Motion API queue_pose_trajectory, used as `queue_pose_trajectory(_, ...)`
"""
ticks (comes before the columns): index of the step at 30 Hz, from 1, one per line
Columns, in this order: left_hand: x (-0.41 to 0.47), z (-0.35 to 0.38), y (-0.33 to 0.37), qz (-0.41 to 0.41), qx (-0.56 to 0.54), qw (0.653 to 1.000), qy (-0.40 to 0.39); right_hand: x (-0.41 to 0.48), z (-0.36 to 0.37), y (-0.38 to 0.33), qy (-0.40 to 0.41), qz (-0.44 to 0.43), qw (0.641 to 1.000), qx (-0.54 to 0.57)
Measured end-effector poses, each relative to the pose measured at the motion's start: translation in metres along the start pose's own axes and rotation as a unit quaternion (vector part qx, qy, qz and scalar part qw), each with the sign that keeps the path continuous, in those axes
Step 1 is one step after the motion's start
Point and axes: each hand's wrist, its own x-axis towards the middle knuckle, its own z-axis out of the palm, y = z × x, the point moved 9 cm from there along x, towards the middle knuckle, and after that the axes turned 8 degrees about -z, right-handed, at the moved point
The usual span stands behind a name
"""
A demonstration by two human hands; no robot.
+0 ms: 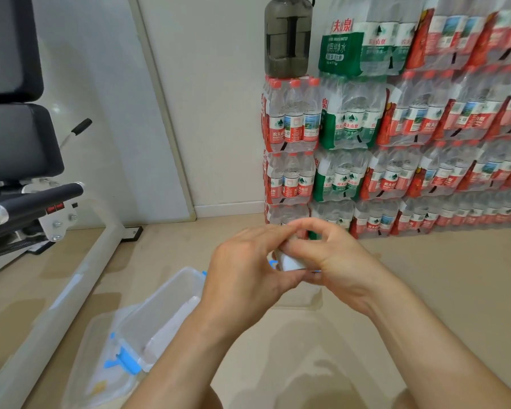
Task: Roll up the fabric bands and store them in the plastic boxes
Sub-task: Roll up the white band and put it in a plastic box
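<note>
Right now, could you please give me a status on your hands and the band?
Left hand and right hand both pinch white fabric band, off the floor. Plastic box open, on the left. Nothing between.

You have one view, from the camera on your head. It looks forward and down through a wide lens that bends the edges of the wall (219, 113). Your left hand (242, 273) and right hand (340, 261) reach in from the bottom edge and meet close to the lens at mid-frame, both holding a white fabric roll (289, 262). The beige floor (425, 290) fills the lower half. An open plastic box (171, 302) lies near you at lower left. The exercise bench (18, 137) stands farther off at the left edge. The stacked water-bottle packs (396, 128) sit against the wall at upper right.
</note>
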Motion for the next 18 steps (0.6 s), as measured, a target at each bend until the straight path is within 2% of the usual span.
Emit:
queue_pose_trajectory(2, -0.001, -0.005, 0.001, -0.009, 0.003, 1.000, 0.024, -0.004, 0.007, -0.003, -0.020, -0.010, 1.000, -0.009)
queue_pose_trajectory(6, -0.003, -0.008, 0.005, -0.028, -0.008, 0.999, 0.043, -0.011, -0.001, -0.022, 0.029, -0.061, 0.997, -0.046)
queue_pose_trajectory(9, -0.006, -0.011, 0.012, -0.039, -0.055, 0.996, 0.050, -0.024, -0.003, -0.039, 0.042, -0.095, 0.992, -0.072)
queue_pose_trajectory(11, -0.007, -0.011, 0.020, -0.055, -0.124, 0.990, 0.028, -0.038, -0.006, -0.051, 0.046, -0.108, 0.989, -0.093)
queue_pose_trajectory(13, -0.011, -0.006, 0.028, -0.099, -0.238, 0.965, -0.042, -0.056, -0.016, -0.061, 0.048, -0.111, 0.986, -0.112)
queue_pose_trajectory(15, -0.019, 0.001, 0.039, -0.152, -0.372, 0.908, -0.122, -0.079, -0.026, -0.064, 0.029, -0.097, 0.988, -0.115)
queue_pose_trajectory(16, -0.026, 0.003, 0.046, -0.173, -0.416, 0.881, -0.146, -0.090, -0.032, -0.064, 0.018, -0.086, 0.990, -0.111)
queue_pose_trajectory(18, -0.039, 0.007, 0.059, -0.192, -0.456, 0.850, -0.180, -0.112, -0.042, -0.067, -0.004, -0.070, 0.992, -0.106)
